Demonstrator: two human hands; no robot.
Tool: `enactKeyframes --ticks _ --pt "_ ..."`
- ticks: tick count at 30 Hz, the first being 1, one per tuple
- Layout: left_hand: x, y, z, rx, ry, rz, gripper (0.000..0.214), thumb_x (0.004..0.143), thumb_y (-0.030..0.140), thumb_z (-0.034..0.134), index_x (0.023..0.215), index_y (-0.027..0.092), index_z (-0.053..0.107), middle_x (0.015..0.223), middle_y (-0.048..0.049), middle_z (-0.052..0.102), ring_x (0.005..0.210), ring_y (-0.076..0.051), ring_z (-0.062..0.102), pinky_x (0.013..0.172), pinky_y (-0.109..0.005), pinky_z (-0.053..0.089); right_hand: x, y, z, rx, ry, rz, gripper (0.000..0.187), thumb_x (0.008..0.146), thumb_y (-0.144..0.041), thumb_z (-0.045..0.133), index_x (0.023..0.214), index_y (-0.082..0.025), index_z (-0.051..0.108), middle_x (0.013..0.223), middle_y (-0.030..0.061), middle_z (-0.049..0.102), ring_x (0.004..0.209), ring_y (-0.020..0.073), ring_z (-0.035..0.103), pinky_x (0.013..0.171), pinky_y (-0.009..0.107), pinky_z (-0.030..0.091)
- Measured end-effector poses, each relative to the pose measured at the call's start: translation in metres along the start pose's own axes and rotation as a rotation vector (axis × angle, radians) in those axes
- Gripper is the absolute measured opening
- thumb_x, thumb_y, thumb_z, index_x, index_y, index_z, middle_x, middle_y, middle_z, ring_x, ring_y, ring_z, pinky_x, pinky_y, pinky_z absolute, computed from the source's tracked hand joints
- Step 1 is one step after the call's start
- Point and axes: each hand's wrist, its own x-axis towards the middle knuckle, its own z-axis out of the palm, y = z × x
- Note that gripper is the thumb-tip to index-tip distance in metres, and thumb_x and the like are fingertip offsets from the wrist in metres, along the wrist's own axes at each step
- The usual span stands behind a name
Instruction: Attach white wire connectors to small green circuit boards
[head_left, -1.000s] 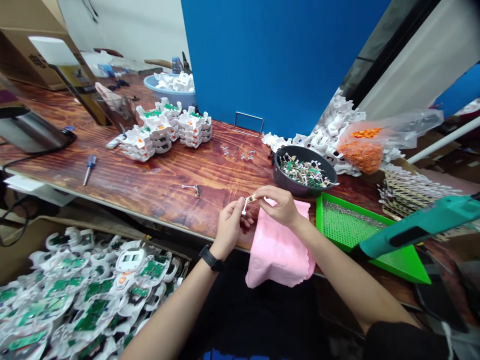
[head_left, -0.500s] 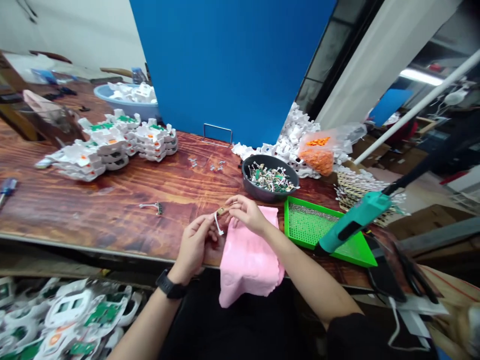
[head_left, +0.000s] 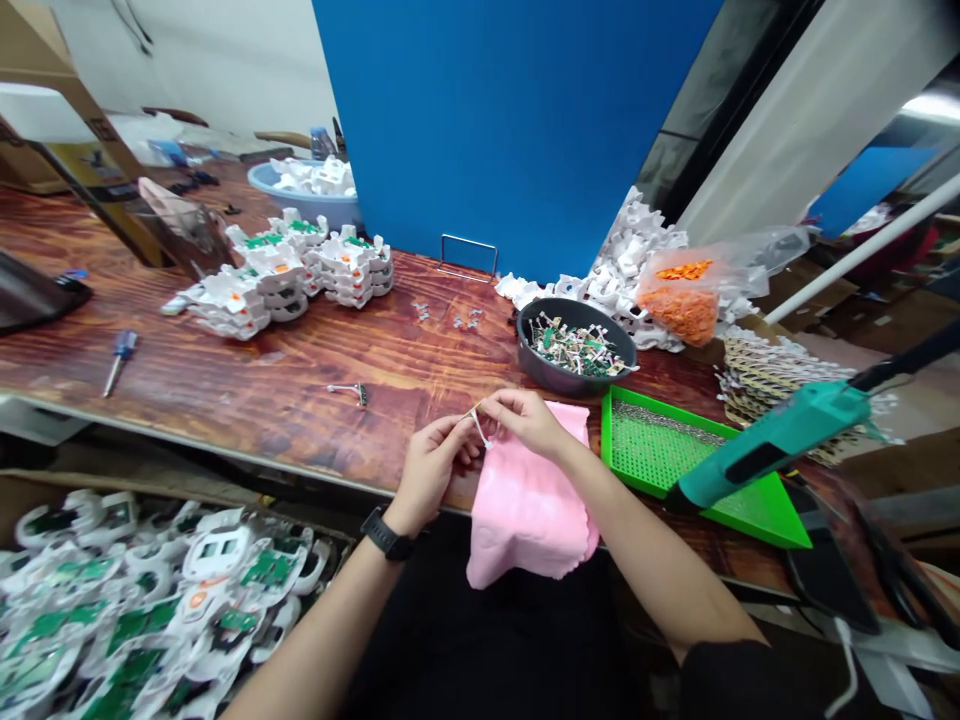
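My left hand [head_left: 429, 468] and my right hand [head_left: 527, 420] meet above the table's front edge. Between their fingertips is a small circuit board with a white cable [head_left: 481, 430], seen nearly edge-on, its cable hanging down. Both hands pinch it. Under my right wrist lies a pink cloth [head_left: 531, 515], which drapes over the edge. To the left, a second small board with a white cable [head_left: 360, 392] rests on the wood. Beyond my right hand stands a dark bowl [head_left: 541, 376] full of similar cabled boards.
At right, a teal electric screwdriver [head_left: 780, 440] hangs over a green tray [head_left: 787, 522] of small metal parts. White housings [head_left: 285, 275] stand stacked at back left. A screwdriver [head_left: 120, 360] lies at left. Below, a box holds white housings with green boards [head_left: 217, 550]. A blue panel [head_left: 480, 130] rises behind.
The view has swung left, so everything sits further right in it. The small board has turned from showing its face to nearly edge-on, and both hands still hold it.
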Motion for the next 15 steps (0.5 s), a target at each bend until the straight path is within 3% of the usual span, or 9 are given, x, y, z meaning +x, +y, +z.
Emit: enactKeyframes --ticks 15 --pt "-0.0017 0.0019 0.0001 -0.026 -0.028 -0.04 0.028 0.077 0.039 0.058 0.07 0.012 0.061 0.056 -0.0021 0.06 0.046 -0.009 0.052 0.044 -0.019 0.04 -0.0026 -0.004 0.0027 0.009 0.019 -0.023 0.025 0.078 -0.039 0.057 0.073 -0.016 0.065 0.065 0.0017 0.064 0.057 0.0115 0.057 0.051 0.022 0.042"
